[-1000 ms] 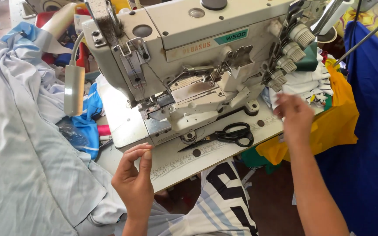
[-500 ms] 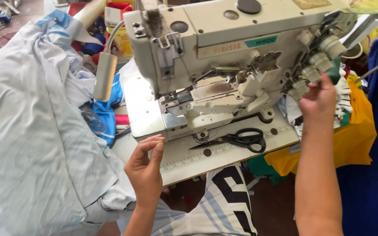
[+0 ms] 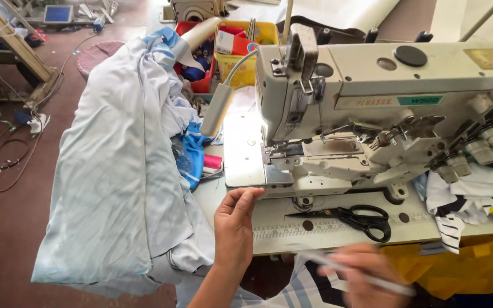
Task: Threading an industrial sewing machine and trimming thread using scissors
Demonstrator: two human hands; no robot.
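Between right fingers [image 3: 338,268] — thin white stick [image 3: 366,276]

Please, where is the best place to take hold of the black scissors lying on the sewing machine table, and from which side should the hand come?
Take the scissors at the black handle loops, coming from the right and above. They lie flat on the white machine bed, blades closed and pointing left, so the loops are the safe, open end. The right hand is nearest, though it already holds a thin white stick.
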